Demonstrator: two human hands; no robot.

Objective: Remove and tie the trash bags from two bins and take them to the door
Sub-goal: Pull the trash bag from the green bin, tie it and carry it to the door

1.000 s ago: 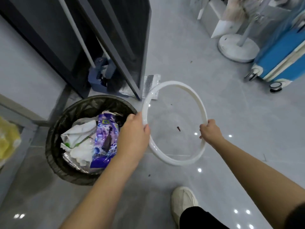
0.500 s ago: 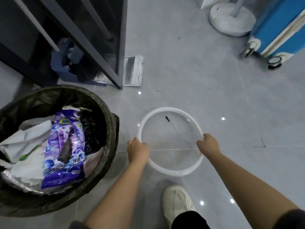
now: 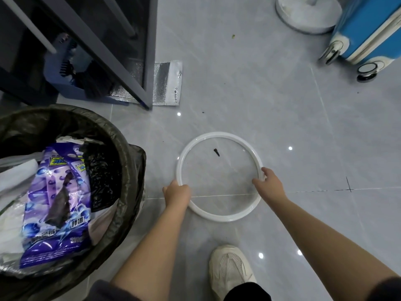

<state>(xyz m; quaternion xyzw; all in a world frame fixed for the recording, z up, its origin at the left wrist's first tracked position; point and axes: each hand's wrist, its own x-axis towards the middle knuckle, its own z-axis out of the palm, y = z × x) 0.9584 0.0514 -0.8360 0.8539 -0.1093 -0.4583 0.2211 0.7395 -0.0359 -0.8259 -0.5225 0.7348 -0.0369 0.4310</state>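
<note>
- Hands first: left hand [image 3: 176,193] has its grip curled round the near-left side of a thin white plastic ring [image 3: 225,219], and right hand [image 3: 268,183] has its grip wrapped over the ring's right side. So both are closed on the same hoop.
- That ring is held flat and low over the glossy grey tiled floor [image 3: 238,83], just right of the bin. Honestly can't tell if it's touching the tiles or a hair above them.
- A small dark scrap [image 3: 216,152] lies on the floor inside the ring's circle, toward the far side.
- Round bin [image 3: 141,200] sits at the near left, lined with a dark trash bag [image 3: 108,131] that's folded out over the rim, ring off it.
- The bag is pretty full: a shiny purple snack wrapper [image 3: 56,205] lies on top, with white crumpled paper [image 3: 13,177] on its left.
- A white mesh sneaker [image 3: 230,270] is planted on the floor near the camera, between the two forearms.
- Far left there's a dark metal frame [image 3: 149,51] with a blue dustpan-and-brush set [image 3: 65,72] behind it and a flat silver foil pouch [image 3: 167,83] poking out beside its foot.
- Far right corner: a blue hard-shell suitcase [image 3: 364,29] on wheels, next to a white round stand base [image 3: 303,16].
</note>
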